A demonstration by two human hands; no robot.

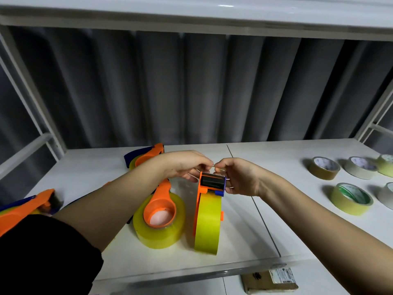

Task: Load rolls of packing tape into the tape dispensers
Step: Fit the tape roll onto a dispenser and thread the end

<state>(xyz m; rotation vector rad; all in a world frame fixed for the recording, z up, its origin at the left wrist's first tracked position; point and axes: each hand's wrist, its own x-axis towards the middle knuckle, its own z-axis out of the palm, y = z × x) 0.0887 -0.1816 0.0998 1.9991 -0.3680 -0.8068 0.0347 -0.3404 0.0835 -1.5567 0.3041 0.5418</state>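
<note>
hands [214,172] pinching tape end over dispenser [211,186]

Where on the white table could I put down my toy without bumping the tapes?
The best bare patch lies on the table between the upright dispenser and the green-cored roll. The back strip near the curtain is bare too. The left is crowded with the flat dispenser and more orange ones. The far right holds loose rolls.
</note>
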